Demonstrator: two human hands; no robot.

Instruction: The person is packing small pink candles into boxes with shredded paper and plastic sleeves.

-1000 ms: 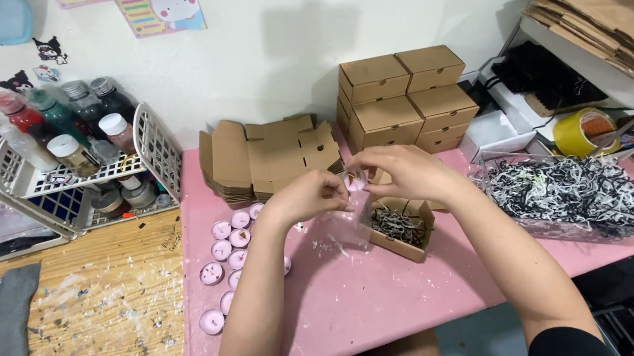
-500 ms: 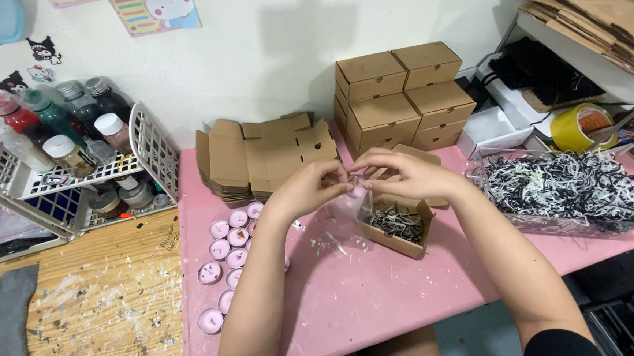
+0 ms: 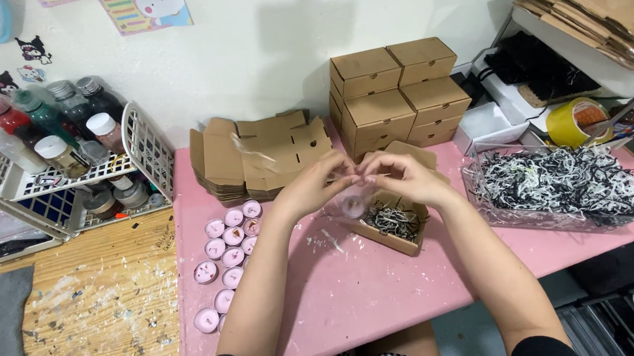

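Both my hands meet at the fingertips above the pink table (image 3: pixel 354 300). My left hand (image 3: pixel 312 188) and my right hand (image 3: pixel 403 178) pinch the top of a small clear plastic bag (image 3: pixel 351 202) with a pink tealight inside. The bag hangs just over the left edge of an open brown cardboard box (image 3: pixel 395 224) lined with black-and-white shredded paper. A cluster of several pink tealights (image 3: pixel 225 255) lies on the table left of my left forearm.
Flat unfolded boxes (image 3: pixel 257 156) are stacked behind the hands, with closed brown boxes (image 3: pixel 392 93) beside them. A clear tray of shredded paper (image 3: pixel 559 181) and a yellow tape roll (image 3: pixel 577 122) sit right. A white basket of bottles (image 3: pixel 52 168) and a grey cloth (image 3: pixel 0 329) are left.
My hands have stayed over the open box. The fingertips have drawn closer together at the top of the clear bag, which now hangs a little higher.
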